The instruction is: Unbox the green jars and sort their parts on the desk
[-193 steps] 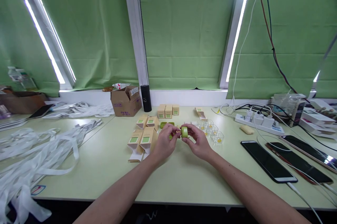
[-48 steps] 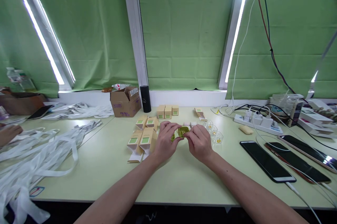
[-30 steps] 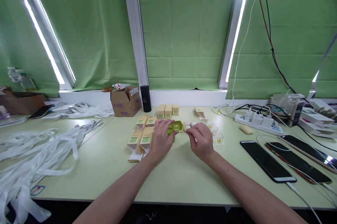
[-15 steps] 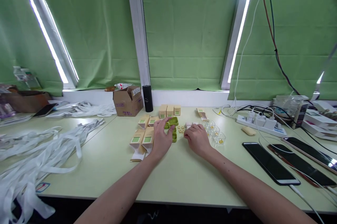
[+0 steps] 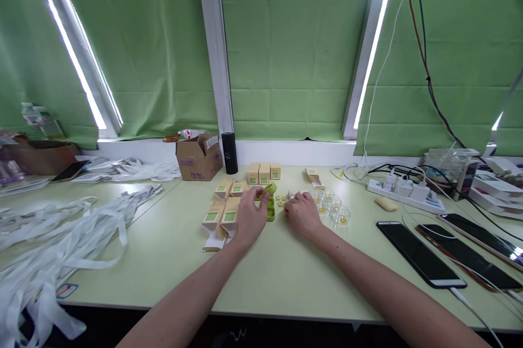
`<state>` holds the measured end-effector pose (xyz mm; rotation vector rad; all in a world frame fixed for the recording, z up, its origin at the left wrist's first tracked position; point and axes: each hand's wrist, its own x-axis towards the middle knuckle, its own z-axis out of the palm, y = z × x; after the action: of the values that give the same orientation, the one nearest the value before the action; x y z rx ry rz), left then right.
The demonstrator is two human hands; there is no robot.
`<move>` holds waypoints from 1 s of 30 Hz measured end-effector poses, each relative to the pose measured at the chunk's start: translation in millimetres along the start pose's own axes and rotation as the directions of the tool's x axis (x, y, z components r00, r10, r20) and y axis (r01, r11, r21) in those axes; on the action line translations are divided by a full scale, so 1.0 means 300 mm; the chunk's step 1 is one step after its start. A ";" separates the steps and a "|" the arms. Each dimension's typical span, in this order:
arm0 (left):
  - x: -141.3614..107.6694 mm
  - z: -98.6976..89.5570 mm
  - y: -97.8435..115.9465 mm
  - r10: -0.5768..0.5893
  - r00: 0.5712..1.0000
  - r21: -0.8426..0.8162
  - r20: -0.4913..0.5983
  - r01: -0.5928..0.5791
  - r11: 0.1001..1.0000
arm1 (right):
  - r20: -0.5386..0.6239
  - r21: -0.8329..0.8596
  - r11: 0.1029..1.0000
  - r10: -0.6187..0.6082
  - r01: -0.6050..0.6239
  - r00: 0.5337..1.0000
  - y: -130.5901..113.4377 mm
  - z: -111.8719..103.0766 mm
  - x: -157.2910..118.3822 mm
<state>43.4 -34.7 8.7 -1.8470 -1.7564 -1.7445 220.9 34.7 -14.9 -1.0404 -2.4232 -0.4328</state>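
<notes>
While left hand (image 5: 252, 217) tilts green container (image 5: 268, 189) further, right hand (image 5: 303, 215) near yellow pieces (image 5: 281, 200)

- Green blinds (image 5: 286, 48), spanning 10 to 2 o'clock.
- Pale frame post (image 5: 214, 43), slanting at 11 o'clock.
- Bright light strip (image 5: 378, 37), toward 2 o'clock.
- White ledge (image 5: 286, 153), beneath the blinds.
- Pale tabletop (image 5: 261, 282), 8 to 4 o'clock.

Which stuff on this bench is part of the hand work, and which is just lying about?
In use, judging by placement:
green plastic piece in the left hand
tiny yellow pieces by the right hand
clear plastic cups
kraft boxes with green labels

Apparently lying about:
white fabric strips
dark-screened phones
white power strip
black cylinder
</notes>
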 end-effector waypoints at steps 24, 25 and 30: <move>0.037 0.001 0.019 -0.400 0.772 -0.777 0.495 0.599 0.194 | 0.261 0.229 0.973 -0.054 -0.008 0.964 -0.099 -0.130 -0.136; 0.037 0.000 0.020 -0.395 0.775 -0.779 0.493 0.596 0.198 | 0.263 0.233 0.972 -0.056 -0.007 0.963 -0.098 -0.131 -0.137; 0.046 -0.007 0.010 -0.357 0.844 -0.772 0.400 0.520 0.364 | 0.258 0.247 0.969 -0.089 0.023 0.962 -0.103 -0.132 -0.141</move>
<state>40.3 -28.3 20.9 -1.8689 -1.6313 -3.2967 235.0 -29.0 -7.1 -0.9761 -2.6650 -0.0083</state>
